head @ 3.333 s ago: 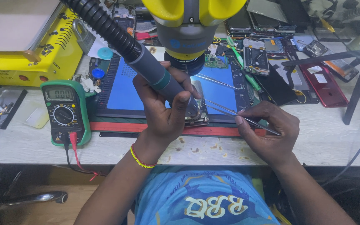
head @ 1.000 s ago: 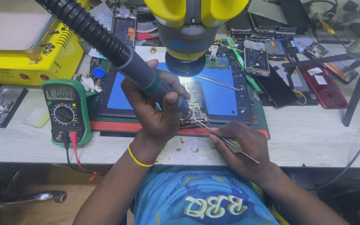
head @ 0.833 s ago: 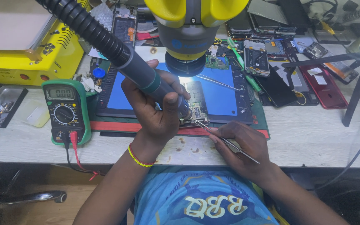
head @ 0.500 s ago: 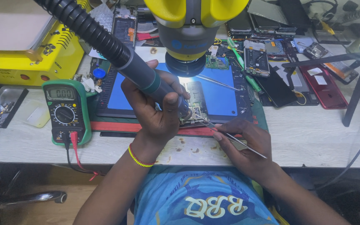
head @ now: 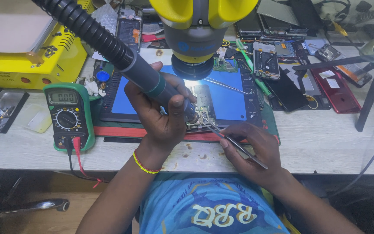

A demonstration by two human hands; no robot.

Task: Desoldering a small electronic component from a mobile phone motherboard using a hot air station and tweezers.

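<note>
My left hand (head: 163,115) grips the grey handle of a hot-air tool (head: 152,82), whose black ribbed hose runs off to the upper left. Its nozzle points down at a small circuit board (head: 202,113) lying on the blue work mat (head: 232,97). My right hand (head: 252,151) holds metal tweezers (head: 230,141), and their tips touch the board beside the nozzle. A yellow and grey microscope head (head: 198,26) hangs right above the board and lights it.
A green multimeter (head: 68,117) with red and black leads sits left of the mat. A yellow machine (head: 31,47) stands at the back left. Phone parts and a red phone back (head: 334,89) lie at the back right. Spare tweezers (head: 226,86) rest on the mat.
My right hand has moved left along the table's front edge, bringing the tweezer tips up to the board. My left hand and the hot-air tool have hardly moved.
</note>
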